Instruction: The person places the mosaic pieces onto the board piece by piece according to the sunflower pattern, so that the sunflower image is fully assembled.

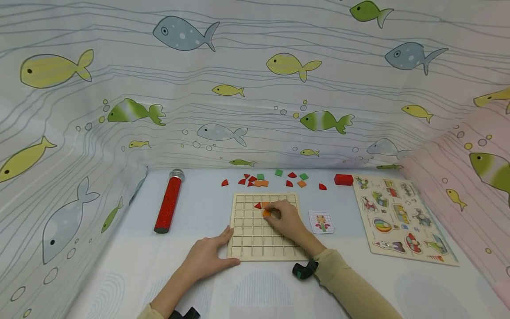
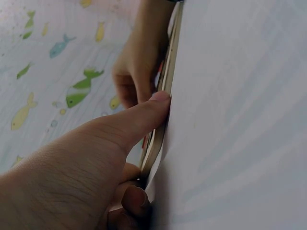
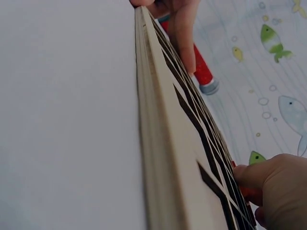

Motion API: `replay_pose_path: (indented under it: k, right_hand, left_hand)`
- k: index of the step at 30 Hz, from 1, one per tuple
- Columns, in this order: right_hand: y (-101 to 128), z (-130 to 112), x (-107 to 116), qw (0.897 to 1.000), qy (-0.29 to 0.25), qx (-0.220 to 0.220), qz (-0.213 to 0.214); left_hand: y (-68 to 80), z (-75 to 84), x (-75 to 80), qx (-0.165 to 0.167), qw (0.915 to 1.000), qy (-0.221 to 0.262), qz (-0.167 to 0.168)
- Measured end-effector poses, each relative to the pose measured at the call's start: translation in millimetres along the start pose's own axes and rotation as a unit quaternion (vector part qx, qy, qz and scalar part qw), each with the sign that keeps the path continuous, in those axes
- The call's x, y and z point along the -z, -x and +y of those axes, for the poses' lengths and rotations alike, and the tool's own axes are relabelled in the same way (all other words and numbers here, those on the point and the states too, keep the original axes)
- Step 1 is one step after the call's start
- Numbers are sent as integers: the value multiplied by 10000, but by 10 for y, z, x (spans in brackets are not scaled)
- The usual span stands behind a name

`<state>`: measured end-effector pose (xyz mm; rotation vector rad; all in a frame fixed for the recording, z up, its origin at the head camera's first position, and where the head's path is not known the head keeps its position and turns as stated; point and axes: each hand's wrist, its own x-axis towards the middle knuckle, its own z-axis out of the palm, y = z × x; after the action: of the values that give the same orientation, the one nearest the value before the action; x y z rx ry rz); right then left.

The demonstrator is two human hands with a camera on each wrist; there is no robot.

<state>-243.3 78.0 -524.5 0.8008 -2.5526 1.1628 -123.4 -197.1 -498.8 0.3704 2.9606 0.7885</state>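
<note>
Looks like a kid's play corner at home, or maybe a small recording booth dressed up as one; the bench (image 1: 119, 266) is boxed in on three sides by a fish-print curtain (image 1: 255, 88); toys all over it: a wooden grid board (image 1: 255, 239) with loose colored tiles (image 1: 275, 177), an animal peg puzzle (image 1: 402, 217), a little pattern card (image 1: 321, 222), a red glitter tube (image 1: 169, 201)

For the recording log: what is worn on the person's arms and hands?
Both hands, left hand and right hand, are bare, without gloves or rings. The arms wear pale beige long sleeves. A black strap with a teal-edged mount sits at the right wrist.
</note>
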Motion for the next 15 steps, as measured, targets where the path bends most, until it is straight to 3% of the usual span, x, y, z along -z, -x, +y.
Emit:
replay_pose_path:
  k: [15]
  right_hand:
    - [-23,10,6,9997,-101,149,178]
  left_hand:
    - [1,5,3,47,10000,-38,4]
